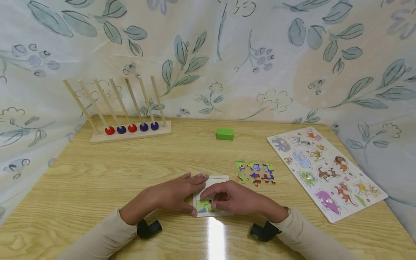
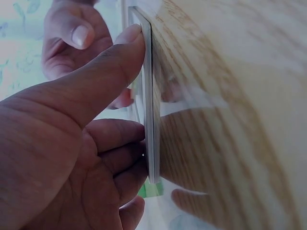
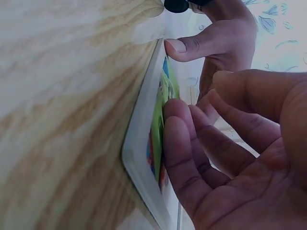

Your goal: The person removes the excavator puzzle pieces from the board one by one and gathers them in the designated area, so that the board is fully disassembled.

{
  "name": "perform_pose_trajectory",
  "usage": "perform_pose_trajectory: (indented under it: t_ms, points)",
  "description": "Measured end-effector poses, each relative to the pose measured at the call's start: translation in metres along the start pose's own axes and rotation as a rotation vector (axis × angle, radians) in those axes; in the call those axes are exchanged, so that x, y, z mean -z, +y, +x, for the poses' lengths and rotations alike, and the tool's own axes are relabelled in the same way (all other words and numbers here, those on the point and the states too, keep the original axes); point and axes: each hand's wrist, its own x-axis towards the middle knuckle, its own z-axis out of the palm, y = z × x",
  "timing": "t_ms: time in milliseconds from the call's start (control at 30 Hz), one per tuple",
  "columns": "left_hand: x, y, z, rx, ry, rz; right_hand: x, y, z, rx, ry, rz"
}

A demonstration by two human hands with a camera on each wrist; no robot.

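Observation:
A small puzzle board with a white frame (image 1: 218, 177) lies flat on the table, with green and blue puzzle pieces (image 1: 202, 206) in its near left part. My left hand (image 1: 177, 191) rests on the board's left side, fingers spread along the top and thumb at the near corner. Its thumb and fingers touch the frame (image 2: 149, 96) in the left wrist view. My right hand (image 1: 235, 196) bends over the board, its curled fingers at a green puzzle piece (image 3: 171, 86) that looks tilted in the right wrist view. The fingers hide most of that piece.
Several loose puzzle pieces (image 1: 256, 172) lie right of the board. A green block (image 1: 225, 134) stands behind. At the back left is a wooden peg stand (image 1: 136, 134) with red and blue beads. An animal peg puzzle (image 1: 321, 169) lies at the right. A patterned cloth (image 1: 208, 72) hangs behind.

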Motion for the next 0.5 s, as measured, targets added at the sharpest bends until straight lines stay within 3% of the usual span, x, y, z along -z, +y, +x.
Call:
perform_pose_trajectory:
  t_ms: [200, 500]
  points:
    - [0.0003, -0.0006, 0.0005, -0.004, 0.0, -0.014, 0.0003, -0.0014, -0.001, 0.028, 0.037, 0.011]
    - [-0.0002, -0.0008, 0.001, 0.002, -0.011, -0.006, -0.0068, -0.0021, 0.0032, 0.092, 0.139, -0.059]
